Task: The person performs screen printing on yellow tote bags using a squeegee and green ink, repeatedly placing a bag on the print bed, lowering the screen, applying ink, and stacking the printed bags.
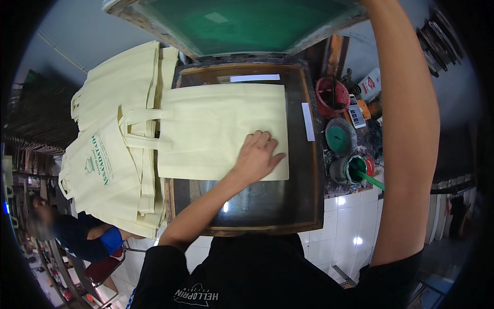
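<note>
A plain cream tote bag lies flat on the dark glass printing table, its handles pointing left. My left hand presses flat on the bag's lower right corner, fingers spread. My right arm reaches up past the top edge of the picture beside the raised green printing screen; the right hand itself is out of sight.
A stack of cream tote bags, the top ones printed in green, lies left of the table. Ink cans with green and red paint crowd the bench at the right. Another person sits at the lower left. White tiled floor lies below.
</note>
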The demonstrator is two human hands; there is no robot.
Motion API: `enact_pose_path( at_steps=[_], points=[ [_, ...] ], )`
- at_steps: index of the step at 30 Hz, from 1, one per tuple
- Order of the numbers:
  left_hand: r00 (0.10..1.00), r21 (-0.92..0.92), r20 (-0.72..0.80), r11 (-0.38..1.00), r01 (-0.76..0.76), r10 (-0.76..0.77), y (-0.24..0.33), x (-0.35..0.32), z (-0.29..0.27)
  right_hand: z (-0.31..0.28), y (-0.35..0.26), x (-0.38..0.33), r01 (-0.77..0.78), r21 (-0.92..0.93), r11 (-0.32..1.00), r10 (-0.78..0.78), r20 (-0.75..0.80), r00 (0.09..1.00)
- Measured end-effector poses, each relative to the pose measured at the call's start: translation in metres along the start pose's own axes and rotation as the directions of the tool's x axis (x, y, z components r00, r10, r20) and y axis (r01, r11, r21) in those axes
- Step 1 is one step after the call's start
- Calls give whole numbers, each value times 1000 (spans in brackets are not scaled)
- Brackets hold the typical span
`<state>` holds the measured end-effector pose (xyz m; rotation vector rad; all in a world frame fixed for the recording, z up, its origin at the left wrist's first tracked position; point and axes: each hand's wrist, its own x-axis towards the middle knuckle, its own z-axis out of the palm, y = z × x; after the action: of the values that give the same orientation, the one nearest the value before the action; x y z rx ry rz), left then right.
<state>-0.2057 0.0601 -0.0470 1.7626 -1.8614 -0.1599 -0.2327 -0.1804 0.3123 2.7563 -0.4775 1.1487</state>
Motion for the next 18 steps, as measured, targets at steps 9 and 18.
enact_pose_path(
  at_steps=[9, 18],
  points=[
    [965, 91, 133, 972, 217, -228, 8, 46, 37, -5, -6, -5, -33, 77, 996, 29, 55, 998],
    [982, 57, 82, 985, 164, -169, 3, 40, 43, -11, -15, -11, -91, 115, 989, 78, 111, 991]
  ],
)
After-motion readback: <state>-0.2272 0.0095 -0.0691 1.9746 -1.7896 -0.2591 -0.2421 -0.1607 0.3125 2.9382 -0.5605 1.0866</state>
